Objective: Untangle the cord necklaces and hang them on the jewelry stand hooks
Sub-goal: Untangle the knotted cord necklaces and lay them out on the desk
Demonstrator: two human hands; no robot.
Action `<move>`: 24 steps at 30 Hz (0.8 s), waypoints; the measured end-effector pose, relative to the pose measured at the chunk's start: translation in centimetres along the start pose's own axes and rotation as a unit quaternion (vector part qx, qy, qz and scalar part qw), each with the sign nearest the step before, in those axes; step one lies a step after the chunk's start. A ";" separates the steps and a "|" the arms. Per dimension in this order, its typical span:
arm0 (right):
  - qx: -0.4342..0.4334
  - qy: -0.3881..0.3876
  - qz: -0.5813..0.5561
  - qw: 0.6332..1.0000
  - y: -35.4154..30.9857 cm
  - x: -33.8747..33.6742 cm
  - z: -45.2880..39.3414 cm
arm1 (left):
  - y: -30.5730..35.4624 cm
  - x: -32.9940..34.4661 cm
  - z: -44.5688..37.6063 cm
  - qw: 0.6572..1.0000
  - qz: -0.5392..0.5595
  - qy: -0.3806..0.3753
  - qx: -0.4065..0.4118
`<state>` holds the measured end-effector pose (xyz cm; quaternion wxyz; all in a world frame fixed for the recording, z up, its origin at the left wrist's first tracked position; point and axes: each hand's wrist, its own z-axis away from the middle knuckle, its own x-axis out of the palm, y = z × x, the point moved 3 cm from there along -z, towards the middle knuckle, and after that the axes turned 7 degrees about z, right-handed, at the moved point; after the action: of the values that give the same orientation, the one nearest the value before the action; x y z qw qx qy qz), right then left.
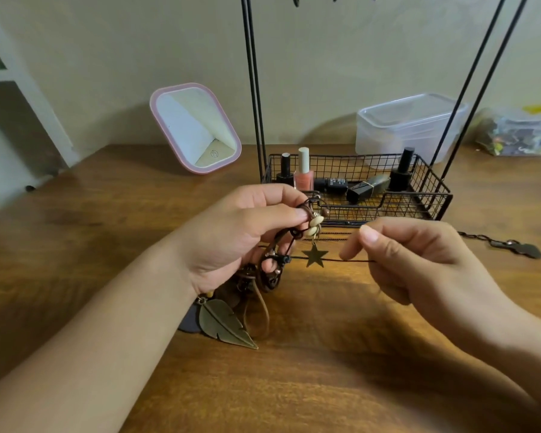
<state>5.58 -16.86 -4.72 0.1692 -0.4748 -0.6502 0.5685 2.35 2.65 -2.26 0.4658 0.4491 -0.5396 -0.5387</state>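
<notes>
Between the two hands, just above the desk, sits the whole mess: a tangle of cord necklaces with shell beads, a star charm dangling off one strand, and a big brass leaf pendant lying on the wood below. Left hand has its grip curled round the knotted bunch, thumb and fingertips pinching near the shells. Right hand has a narrow pinch on one thin black cord, pulled out taut sideways from the clump.

My take: don't yank that strand. Keep it lightly tensioned so you can see where it threads through, loosen the left grip a bit so the loops can open, and feed the star end back through rather than pulling harder. Tight pull probably just cinches the knot.

Behind that is the jewelry stand, a wire basket base with nail polish bottles and black rods going up; the hooks are mostly out of frame, nothing visibly hung yet. Another chain trails off to the right. Further back: a pink mirror, a clear plastic box, and a plain beige wall
</notes>
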 end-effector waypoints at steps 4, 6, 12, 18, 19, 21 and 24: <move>0.004 0.049 0.023 0.999 -0.3 -0.4 0.0 | 0.0 0.0 0.1 1.000 -0.018 0.000 0.004; 0.018 0.063 0.027 0.997 -0.4 -0.8 0.0 | 0.0 0.0 0.0 1.000 -0.013 -0.008 0.002; 0.036 0.057 0.058 0.996 -0.3 -1.0 0.0 | -0.2 0.3 0.0 0.999 -0.034 0.007 0.004; 0.003 0.023 0.034 0.999 -0.3 -0.5 0.2 | -0.1 0.7 0.0 0.999 -0.039 -0.026 0.013; 0.006 0.030 0.034 0.999 -0.2 -0.5 0.1 | -0.1 0.7 0.0 0.999 -0.034 -0.026 0.014; 0.014 0.042 0.029 0.999 -0.2 -0.6 0.0 | -0.1 0.7 0.0 0.999 -0.022 -0.030 0.015; 0.012 0.044 0.041 0.998 -0.3 -0.7 0.1 | -0.2 0.7 0.0 0.999 -0.005 -0.028 0.015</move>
<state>5.75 -17.40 -4.30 0.1797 -0.5233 -0.6152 0.5616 2.18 1.93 -2.43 0.4406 0.4435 -0.5581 -0.5456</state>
